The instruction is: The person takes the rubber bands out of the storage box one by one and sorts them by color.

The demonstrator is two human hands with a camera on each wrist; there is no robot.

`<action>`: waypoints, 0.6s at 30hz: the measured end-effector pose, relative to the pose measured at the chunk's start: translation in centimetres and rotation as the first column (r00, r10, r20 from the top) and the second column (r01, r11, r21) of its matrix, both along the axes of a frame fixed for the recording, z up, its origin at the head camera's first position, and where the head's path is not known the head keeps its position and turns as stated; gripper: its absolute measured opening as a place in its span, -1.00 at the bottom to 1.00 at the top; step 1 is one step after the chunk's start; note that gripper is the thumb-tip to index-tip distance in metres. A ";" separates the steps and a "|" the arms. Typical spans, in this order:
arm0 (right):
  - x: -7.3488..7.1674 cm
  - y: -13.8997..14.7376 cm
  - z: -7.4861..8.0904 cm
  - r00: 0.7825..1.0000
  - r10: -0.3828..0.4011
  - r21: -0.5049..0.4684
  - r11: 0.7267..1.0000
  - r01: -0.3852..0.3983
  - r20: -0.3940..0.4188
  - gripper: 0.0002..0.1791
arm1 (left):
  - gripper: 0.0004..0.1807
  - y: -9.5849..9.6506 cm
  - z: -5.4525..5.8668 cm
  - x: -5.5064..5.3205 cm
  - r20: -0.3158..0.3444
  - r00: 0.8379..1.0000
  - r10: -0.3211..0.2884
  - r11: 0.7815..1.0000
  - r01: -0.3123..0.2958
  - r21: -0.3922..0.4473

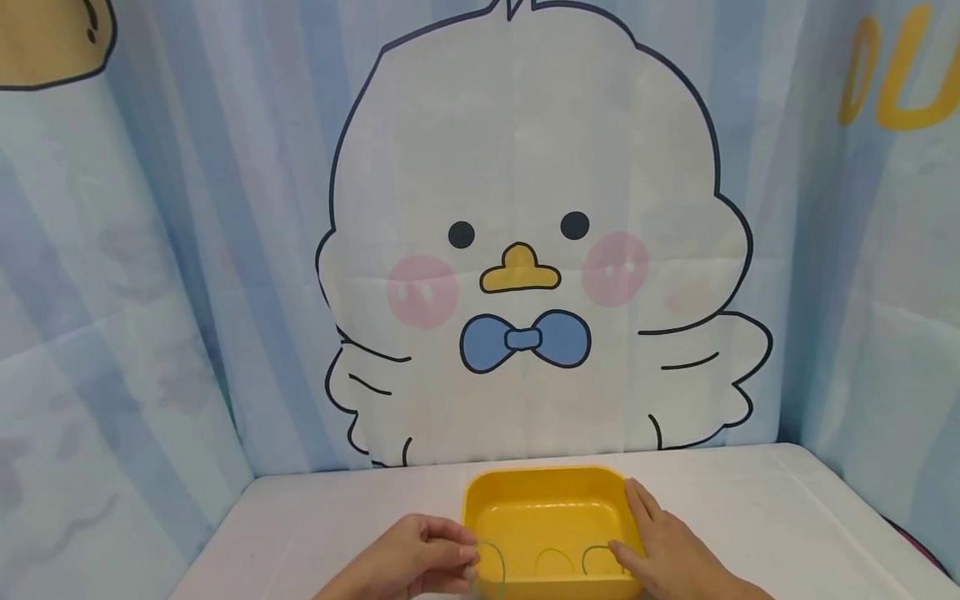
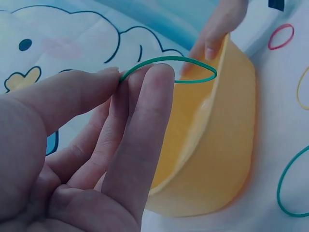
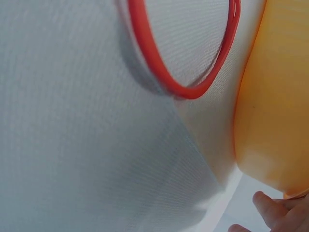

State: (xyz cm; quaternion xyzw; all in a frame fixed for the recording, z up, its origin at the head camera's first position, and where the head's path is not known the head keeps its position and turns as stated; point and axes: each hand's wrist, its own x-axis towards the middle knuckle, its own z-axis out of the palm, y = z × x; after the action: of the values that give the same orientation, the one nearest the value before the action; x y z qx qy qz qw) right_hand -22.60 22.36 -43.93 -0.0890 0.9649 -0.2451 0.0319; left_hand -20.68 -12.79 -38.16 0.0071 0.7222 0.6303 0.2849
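Left hand, lower centre of the head view, has its grip pinched on one end of a thin green band; a narrow loop in the left-wrist view, long axis running rightward from fingertips toward the yellow tray. Right hand is farther from the band, touching the tray's right rim; fingers straight, thumb apart.

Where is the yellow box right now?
In the head view, the yellow box sits low, right of centre on the table, with the left hand at its left side and the right hand touching its right rim.
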 end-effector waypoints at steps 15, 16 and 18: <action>0.0 0.0 0.3 1.000 0.007 0.004 1.000 -0.007 0.005 0.09 | -0.61 -1.0 -2.3 1.4 0.083 0.995 -0.048 0.997 0.052 -0.050; -0.1 0.0 0.3 1.000 0.006 0.004 1.000 -0.006 0.006 0.09 | -0.61 -1.0 -2.6 1.3 0.085 0.995 -0.044 0.997 0.048 -0.057; -0.1 -0.1 0.3 1.000 -0.001 0.012 1.000 0.001 0.004 0.10 | -0.59 -0.9 -3.2 1.3 0.096 0.995 -0.028 0.996 0.035 -0.078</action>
State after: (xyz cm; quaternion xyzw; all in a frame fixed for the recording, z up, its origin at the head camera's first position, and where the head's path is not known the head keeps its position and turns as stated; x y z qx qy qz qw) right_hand -22.65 22.27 -43.62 -0.0879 0.9663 -0.2397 0.0341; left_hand -19.39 -13.73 -41.34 -0.0227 0.7320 0.5962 0.3290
